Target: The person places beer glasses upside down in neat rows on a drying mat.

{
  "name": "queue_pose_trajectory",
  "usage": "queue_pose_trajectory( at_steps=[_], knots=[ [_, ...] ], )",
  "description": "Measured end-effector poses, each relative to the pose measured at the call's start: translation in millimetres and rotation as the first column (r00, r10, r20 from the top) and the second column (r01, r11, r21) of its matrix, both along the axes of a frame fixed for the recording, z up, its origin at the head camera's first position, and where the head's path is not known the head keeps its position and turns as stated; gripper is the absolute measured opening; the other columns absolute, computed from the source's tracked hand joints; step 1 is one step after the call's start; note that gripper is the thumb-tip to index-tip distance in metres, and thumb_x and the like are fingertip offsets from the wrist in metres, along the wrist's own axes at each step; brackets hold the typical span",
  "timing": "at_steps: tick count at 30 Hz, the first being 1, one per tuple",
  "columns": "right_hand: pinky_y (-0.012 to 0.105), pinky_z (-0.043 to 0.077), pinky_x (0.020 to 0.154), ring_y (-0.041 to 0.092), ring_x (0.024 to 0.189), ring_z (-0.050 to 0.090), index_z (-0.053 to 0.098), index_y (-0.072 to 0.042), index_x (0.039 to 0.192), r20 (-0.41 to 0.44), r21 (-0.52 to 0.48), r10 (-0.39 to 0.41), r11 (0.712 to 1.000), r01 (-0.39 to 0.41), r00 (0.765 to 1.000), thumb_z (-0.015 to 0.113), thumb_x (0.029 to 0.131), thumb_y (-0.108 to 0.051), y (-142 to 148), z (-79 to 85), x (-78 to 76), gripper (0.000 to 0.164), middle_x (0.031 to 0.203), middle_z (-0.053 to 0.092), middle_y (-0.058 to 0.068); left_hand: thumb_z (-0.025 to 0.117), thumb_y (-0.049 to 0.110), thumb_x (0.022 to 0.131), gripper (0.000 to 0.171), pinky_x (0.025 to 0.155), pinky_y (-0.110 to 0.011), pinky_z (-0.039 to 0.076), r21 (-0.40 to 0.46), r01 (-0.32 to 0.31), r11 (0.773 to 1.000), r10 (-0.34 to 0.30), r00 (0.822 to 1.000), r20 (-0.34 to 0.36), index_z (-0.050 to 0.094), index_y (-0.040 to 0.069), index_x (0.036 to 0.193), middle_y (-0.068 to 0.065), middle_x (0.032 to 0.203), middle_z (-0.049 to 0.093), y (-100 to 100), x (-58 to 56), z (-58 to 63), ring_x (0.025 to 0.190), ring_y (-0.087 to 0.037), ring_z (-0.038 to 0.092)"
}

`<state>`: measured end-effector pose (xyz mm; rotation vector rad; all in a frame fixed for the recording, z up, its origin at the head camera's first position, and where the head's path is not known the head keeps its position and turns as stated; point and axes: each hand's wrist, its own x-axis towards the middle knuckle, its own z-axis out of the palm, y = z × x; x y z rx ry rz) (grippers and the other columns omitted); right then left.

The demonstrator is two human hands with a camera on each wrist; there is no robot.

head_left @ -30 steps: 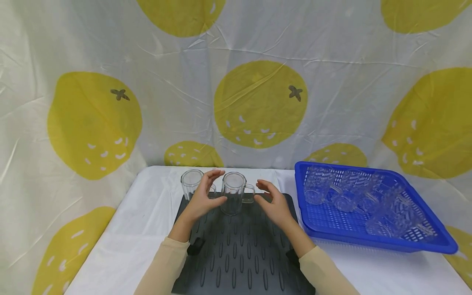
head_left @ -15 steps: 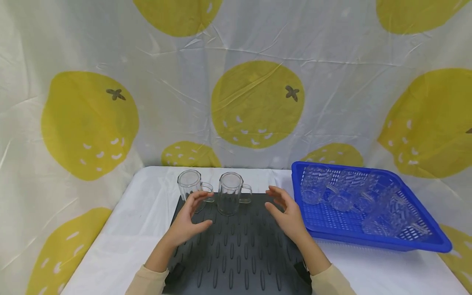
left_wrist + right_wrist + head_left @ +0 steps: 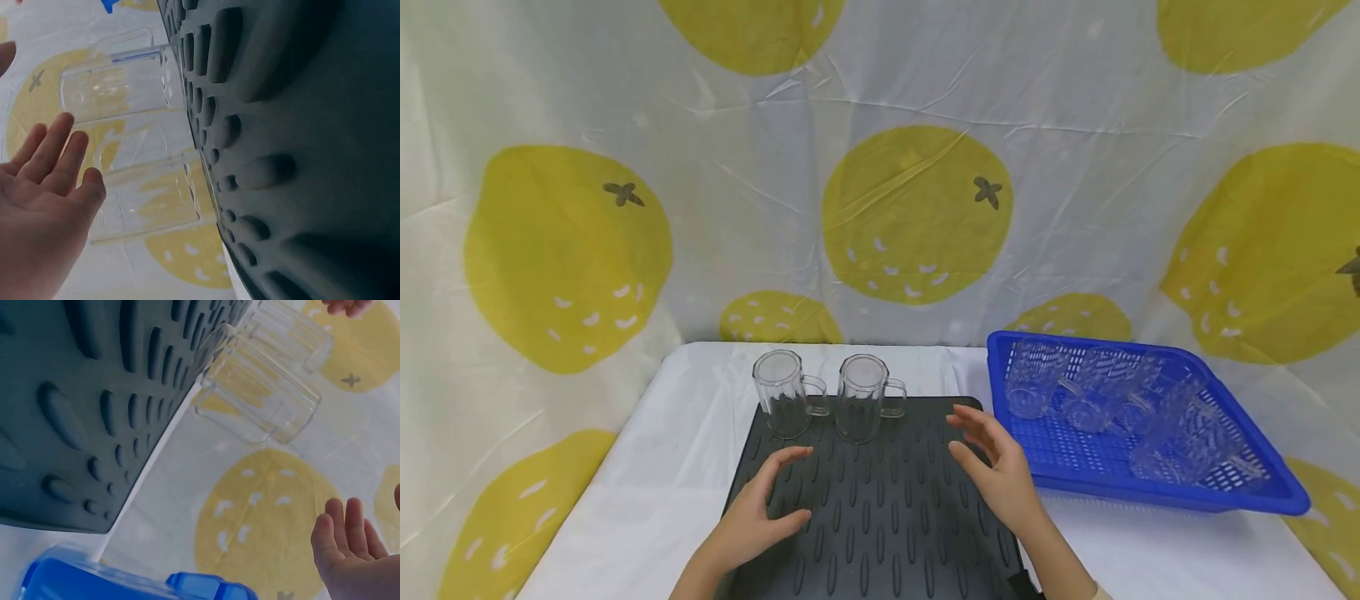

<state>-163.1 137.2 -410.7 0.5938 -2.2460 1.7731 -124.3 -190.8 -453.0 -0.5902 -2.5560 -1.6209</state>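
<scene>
Two clear glass mugs stand upright side by side on the back left of a dark ridged mat (image 3: 865,500), handles to the right. They are the left mug (image 3: 781,396) and the right mug (image 3: 860,400), with a small gap between them. My left hand (image 3: 756,517) hovers over the mat's left side, in front of the mugs, fingers spread from the thumb and holding nothing. Above the mat's right edge is my right hand (image 3: 996,471), relaxed and holding nothing. In the left wrist view the left hand (image 3: 47,194) shows bent-free fingers apart from the mugs.
A blue plastic basket (image 3: 1097,471) stands on the white-covered table (image 3: 617,500) to the right of the mat. Several clear glass mugs (image 3: 1180,442) lie inside it. A white curtain (image 3: 760,208) with yellow fruit prints hangs behind the table.
Both hands have drawn back from the right mug toward the near side and spread apart. The mugs and basket stay in place; the head view shifts slightly.
</scene>
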Motion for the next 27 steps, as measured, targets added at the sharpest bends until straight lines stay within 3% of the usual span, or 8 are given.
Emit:
queue_pose_trajectory(
  at_steps=[3, 7, 12, 15, 19, 23, 27],
  knots=[
    [0.019, 0.040, 0.092, 0.014, 0.112, 0.052, 0.051, -0.008, 0.128, -0.029, -0.013, -0.011, 1.000, 0.011, 1.000, 0.058, 0.089, -0.001, 4.0, -1.8, 8.2, 0.041, 0.118, 0.057, 0.018, 0.071, 0.021, 0.081, 0.066, 0.094, -0.058, 0.032, -0.076, -0.039, 0.996, 0.043, 0.998, 0.052, 0.037, 0.026, 0.137, 0.010, 0.138, 0.041, -3.3, 10.0, -2.9, 0.129, -0.022, 0.035],
    [0.019, 0.041, 0.090, 0.013, 0.110, 0.053, 0.051, -0.004, 0.127, -0.051, -0.037, -0.040, 0.999, 0.038, 0.998, 0.057, 0.088, 0.004, 10.5, -3.7, 14.6, 0.040, 0.116, 0.057, 0.020, 0.071, 0.028, 0.082, 0.065, 0.096, -0.058, 0.029, -0.100, -0.066, 0.993, 0.082, 0.984, 0.158, 0.036, 0.032, 0.137, 0.010, 0.140, 0.038, -7.2, 19.1, -5.8, 0.130, -0.021, 0.032],
    [0.018, 0.040, 0.090, 0.011, 0.110, 0.052, 0.052, -0.005, 0.127, -0.075, -0.008, -0.074, 0.997, 0.073, 0.994, 0.057, 0.087, 0.005, 17.3, -5.9, 16.3, 0.041, 0.115, 0.059, 0.012, 0.071, 0.030, 0.081, 0.068, 0.096, -0.058, 0.029, -0.128, -0.093, 0.988, 0.120, 0.967, 0.224, 0.034, 0.035, 0.138, 0.008, 0.143, 0.034, -12.8, 26.5, -10.1, 0.132, -0.023, 0.028],
    [0.017, 0.039, 0.091, 0.010, 0.111, 0.051, 0.052, -0.008, 0.127, -0.103, 0.035, -0.105, 0.993, 0.109, 0.989, 0.058, 0.087, 0.004, 19.8, -5.5, 16.5, 0.042, 0.115, 0.060, 0.007, 0.072, 0.030, 0.080, 0.071, 0.095, -0.058, 0.031, -0.176, -0.089, 0.980, 0.122, 0.974, 0.188, 0.035, 0.028, 0.140, 0.001, 0.145, 0.033, -17.0, 29.5, -11.4, 0.133, -0.028, 0.027],
    [0.015, 0.039, 0.090, 0.007, 0.110, 0.051, 0.054, -0.008, 0.125, -0.105, 0.071, -0.158, 0.984, 0.166, 0.982, 0.059, 0.088, 0.002, 25.0, -5.1, 17.3, 0.039, 0.114, 0.061, 0.008, 0.074, 0.029, 0.078, 0.068, 0.092, -0.060, 0.033, -0.265, -0.083, 0.961, 0.107, 0.991, 0.079, 0.043, 0.014, 0.137, -0.008, 0.144, 0.035, -22.6, 32.0, -15.4, 0.132, -0.036, 0.026],
    [0.015, 0.041, 0.088, 0.005, 0.107, 0.053, 0.055, -0.005, 0.123, -0.118, 0.087, -0.211, 0.971, 0.222, 0.970, 0.059, 0.087, 0.002, 34.7, -4.5, 14.5, 0.037, 0.113, 0.061, 0.012, 0.074, 0.031, 0.078, 0.061, 0.089, -0.059, 0.037, -0.341, -0.099, 0.935, 0.104, 0.995, -0.004, 0.050, 0.010, 0.130, -0.009, 0.141, 0.039, -26.3, 33.5, -17.6, 0.130, -0.037, 0.030],
    [0.012, 0.040, 0.085, 0.005, 0.104, 0.054, 0.055, -0.003, 0.124, -0.128, 0.090, -0.278, 0.953, 0.290, 0.952, 0.059, 0.087, 0.003, 50.0, -0.3, 11.1, 0.038, 0.112, 0.061, 0.012, 0.073, 0.035, 0.077, 0.060, 0.086, -0.056, 0.040, -0.386, -0.082, 0.919, 0.092, 0.996, 0.007, 0.052, 0.008, 0.127, -0.012, 0.138, 0.042, -29.2, 34.1, -18.1, 0.126, -0.038, 0.036]
  ],
)
